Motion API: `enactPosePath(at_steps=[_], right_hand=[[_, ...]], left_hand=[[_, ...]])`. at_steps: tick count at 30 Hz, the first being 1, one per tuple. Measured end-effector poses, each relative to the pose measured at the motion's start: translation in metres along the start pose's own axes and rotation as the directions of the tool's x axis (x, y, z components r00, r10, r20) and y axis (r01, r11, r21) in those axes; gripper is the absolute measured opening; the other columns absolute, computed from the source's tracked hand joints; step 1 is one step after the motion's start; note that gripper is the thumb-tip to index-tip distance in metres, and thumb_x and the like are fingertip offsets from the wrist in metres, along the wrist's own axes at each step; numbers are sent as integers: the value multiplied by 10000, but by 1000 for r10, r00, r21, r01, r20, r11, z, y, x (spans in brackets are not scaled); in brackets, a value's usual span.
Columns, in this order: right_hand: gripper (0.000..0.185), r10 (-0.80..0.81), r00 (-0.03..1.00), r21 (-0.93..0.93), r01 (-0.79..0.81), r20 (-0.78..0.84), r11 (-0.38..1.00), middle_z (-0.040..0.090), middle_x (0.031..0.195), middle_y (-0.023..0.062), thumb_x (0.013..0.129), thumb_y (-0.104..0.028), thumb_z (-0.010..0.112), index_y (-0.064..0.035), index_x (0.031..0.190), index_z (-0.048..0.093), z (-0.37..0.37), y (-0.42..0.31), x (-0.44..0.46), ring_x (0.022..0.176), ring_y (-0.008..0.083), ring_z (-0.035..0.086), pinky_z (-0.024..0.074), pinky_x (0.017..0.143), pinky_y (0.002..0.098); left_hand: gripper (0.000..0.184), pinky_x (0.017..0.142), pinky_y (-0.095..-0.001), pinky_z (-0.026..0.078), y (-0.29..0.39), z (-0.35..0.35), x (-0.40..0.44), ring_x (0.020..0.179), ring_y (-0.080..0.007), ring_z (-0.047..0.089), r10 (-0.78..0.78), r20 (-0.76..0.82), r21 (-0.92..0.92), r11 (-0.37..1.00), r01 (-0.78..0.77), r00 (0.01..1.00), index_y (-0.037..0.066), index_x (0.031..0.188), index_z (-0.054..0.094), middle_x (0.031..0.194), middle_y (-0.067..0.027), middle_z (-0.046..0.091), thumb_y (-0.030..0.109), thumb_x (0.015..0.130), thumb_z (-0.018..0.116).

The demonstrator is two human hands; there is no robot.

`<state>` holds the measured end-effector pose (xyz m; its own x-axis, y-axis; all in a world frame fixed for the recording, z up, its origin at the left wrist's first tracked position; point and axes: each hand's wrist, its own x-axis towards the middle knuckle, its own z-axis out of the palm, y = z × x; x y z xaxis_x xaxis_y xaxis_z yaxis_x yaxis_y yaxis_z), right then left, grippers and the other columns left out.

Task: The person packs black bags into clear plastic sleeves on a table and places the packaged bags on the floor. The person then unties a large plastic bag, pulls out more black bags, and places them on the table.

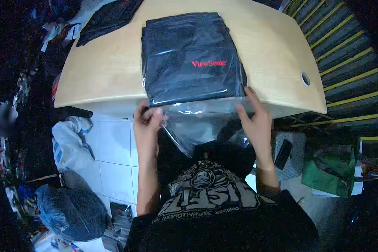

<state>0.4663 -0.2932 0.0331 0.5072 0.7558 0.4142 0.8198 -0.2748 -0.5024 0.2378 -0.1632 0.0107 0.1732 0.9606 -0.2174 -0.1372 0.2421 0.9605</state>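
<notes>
A folded black cloth item (pixel 185 50) with red "ViewSonic" lettering lies on the pale wooden table (pixel 277 50), inside a clear plastic bag (pixel 197 122). The bag's loose end hangs over the table's near edge. My left hand (pixel 149 119) is closed at the bag's left side, its fingers curled and pinching the plastic. On the right, my right hand (pixel 254 117) has its thumb and fingers apart, touching the plastic near the cloth's lower right corner.
Another dark folded item (pixel 109 21) lies at the table's back left. Plastic bags (pixel 73 210) and a white sack (pixel 71 145) sit on the floor at left. At right are yellow-edged slats (pixel 348 54), a grey box (pixel 290 155) and a green bag (pixel 329 172).
</notes>
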Motion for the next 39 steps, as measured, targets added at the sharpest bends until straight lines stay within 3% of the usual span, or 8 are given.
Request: enactPosePath(at_steps=[3,4,9,12,22,24,36,39], right_hand=[[439,503,851,704,-449,150,551,619,1112,160,837,-181,671,50,1176,517,-2,-4,-17,921,206,630,537,712,300],[389,563,800,720,-513,205,467,629,1022,97,841,-185,683,44,1123,542,-8,-9,-14,869,111,588,525,635,233],[343,522,697,700,-673,492,239,646,979,96,865,-250,645,14,1071,571,-6,15,-30,847,136,629,501,661,257],[238,348,693,546,-716,631,435,667,789,69,861,-235,646,-4,922,636,-9,20,-23,718,126,633,485,650,241],[243,244,704,696,-706,667,135,680,852,106,866,-210,634,19,947,646,-11,19,-21,809,137,641,479,632,252],[251,388,663,672,-728,640,135,677,842,95,875,-226,625,21,915,645,-7,25,-19,800,144,643,478,635,258],[317,258,695,668,-718,671,197,682,887,137,912,-263,570,41,968,639,-3,42,-20,812,189,665,515,680,273],[310,233,701,653,-713,674,256,680,878,165,913,-248,567,52,952,634,-9,46,-19,790,220,675,522,676,279]], left_hand=[[232,588,-257,490,3,-34,17,724,-151,595,-185,237,-163,960,227,954,39,990,539,831,-54,599,44,801,674],[312,629,-247,506,7,-46,22,741,-124,602,-237,325,-95,955,281,916,-5,1093,535,868,-61,623,-6,802,648],[271,650,-303,539,22,-57,34,855,-220,660,-349,398,13,927,375,849,-22,1072,545,931,-131,657,146,871,616],[253,584,-267,526,24,-52,43,686,-204,669,-445,333,103,894,437,832,-32,873,627,790,-143,673,220,875,631],[136,583,-267,490,13,-55,39,618,-165,622,-255,433,106,967,232,865,-16,797,643,714,-110,658,111,809,690],[129,596,-271,510,8,-58,44,629,-184,636,-225,469,60,973,224,854,-31,788,631,734,-140,664,81,807,692],[280,684,-321,569,19,-59,38,807,-259,679,-447,441,163,893,420,778,-94,973,616,908,-197,671,171,883,609],[321,642,-302,546,21,-63,32,754,-225,666,-333,468,200,942,269,819,-78,973,614,924,-187,669,227,874,624]])
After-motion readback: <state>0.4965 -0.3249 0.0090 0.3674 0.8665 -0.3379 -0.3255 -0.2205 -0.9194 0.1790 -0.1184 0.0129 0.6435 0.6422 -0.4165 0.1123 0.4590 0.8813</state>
